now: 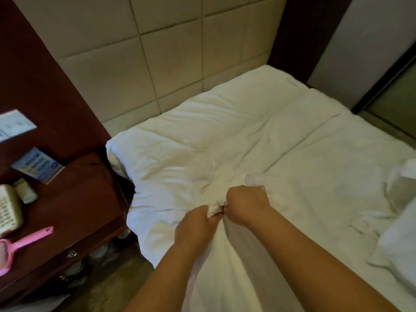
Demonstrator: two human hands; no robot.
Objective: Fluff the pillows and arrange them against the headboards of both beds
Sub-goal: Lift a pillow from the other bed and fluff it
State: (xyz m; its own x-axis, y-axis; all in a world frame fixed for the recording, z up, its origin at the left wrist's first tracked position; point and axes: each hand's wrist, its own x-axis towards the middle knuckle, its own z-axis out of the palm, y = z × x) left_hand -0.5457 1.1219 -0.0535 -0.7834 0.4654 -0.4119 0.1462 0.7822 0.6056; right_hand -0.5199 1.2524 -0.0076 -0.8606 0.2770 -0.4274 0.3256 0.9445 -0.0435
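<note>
1. Head view: left hand [198,224] and right hand [246,204], both fisted, side by side, pinch one bunched fold of white pillow [202,158].
2. Pillow lies flat on the bed [337,176], its far edge near the padded headboard [157,52].
3. Nightstand [74,199] at left carries a pink brush [24,244].

two hands [198,224], one pink brush [24,242]
</note>
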